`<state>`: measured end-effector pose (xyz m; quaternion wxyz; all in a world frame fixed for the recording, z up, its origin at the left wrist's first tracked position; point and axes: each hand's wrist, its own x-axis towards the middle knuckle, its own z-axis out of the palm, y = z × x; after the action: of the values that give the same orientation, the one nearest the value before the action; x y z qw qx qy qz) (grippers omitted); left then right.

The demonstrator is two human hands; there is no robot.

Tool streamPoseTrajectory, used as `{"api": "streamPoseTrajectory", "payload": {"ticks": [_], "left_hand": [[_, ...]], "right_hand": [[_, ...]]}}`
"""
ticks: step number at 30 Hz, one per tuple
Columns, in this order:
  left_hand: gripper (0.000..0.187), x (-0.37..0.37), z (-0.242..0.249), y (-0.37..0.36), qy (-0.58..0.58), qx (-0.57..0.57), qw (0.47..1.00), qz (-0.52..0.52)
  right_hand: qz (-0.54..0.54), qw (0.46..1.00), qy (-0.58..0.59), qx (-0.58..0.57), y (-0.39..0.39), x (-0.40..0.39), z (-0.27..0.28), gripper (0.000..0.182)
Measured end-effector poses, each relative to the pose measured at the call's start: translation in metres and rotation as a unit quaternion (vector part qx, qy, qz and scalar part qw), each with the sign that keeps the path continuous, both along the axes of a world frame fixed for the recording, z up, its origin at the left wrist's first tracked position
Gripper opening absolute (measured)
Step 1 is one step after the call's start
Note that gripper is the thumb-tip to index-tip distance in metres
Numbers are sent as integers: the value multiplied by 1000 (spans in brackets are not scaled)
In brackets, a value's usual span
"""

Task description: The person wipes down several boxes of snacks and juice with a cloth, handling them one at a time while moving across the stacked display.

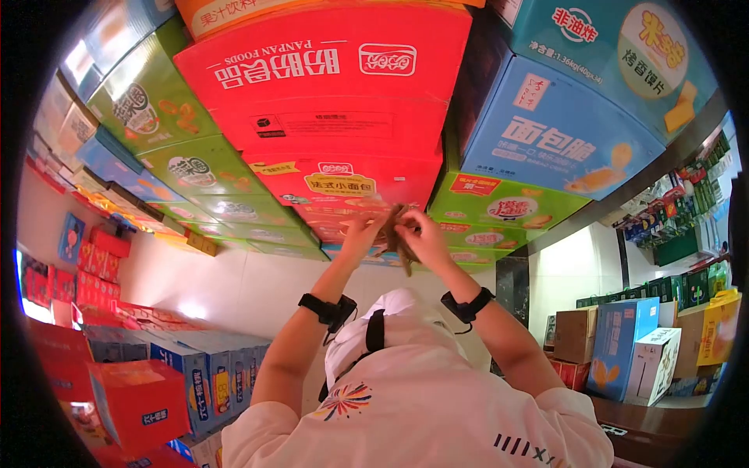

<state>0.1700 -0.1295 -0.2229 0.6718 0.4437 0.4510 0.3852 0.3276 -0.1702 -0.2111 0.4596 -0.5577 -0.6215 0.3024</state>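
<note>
You hold a crumpled, brown, strip-like piece [398, 232] between both bare hands, fingers closed narrowly on it, in front of stacked snack cartons. Your left hand [363, 236] steadies one side while your right hand [425, 240] pinches the other, an opposed hold that likely keeps the limp-looking piece in check as its end hangs below your fingers. Just beyond the grip stands a large red cardboard carton [328, 86]; to its right, a blue cardboard carton [562, 125] rests on green ones, apparently stacked to save floor space.
</note>
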Motion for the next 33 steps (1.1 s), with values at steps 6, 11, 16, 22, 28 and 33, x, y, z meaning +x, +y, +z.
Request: {"api": "streamPoseTrajectory", "payload": {"ticks": [6,11,16,22,28,33], "left_hand": [[22,2,-6,-2,33,81,995,-36],[26,-7,-15,8,53,86,992,-77],[25,-7,-8,5,57,164,977,-125],[24,-16,4,2,44,163,972,-162],[44,-25,0,-7,192,145,948,-211],[38,-29,-12,-2,293,268,908,-136]], "right_hand": [[82,995,54,-14,-8,1,-23,23],[85,972,207,-73,-10,19,-37,23],[-25,998,53,34,-17,23,-31,42],[144,972,91,-164,-19,31,-55,47],[136,978,48,-149,-18,19,-49,47],[170,970,-30,-168,-14,12,-20,51]]}}
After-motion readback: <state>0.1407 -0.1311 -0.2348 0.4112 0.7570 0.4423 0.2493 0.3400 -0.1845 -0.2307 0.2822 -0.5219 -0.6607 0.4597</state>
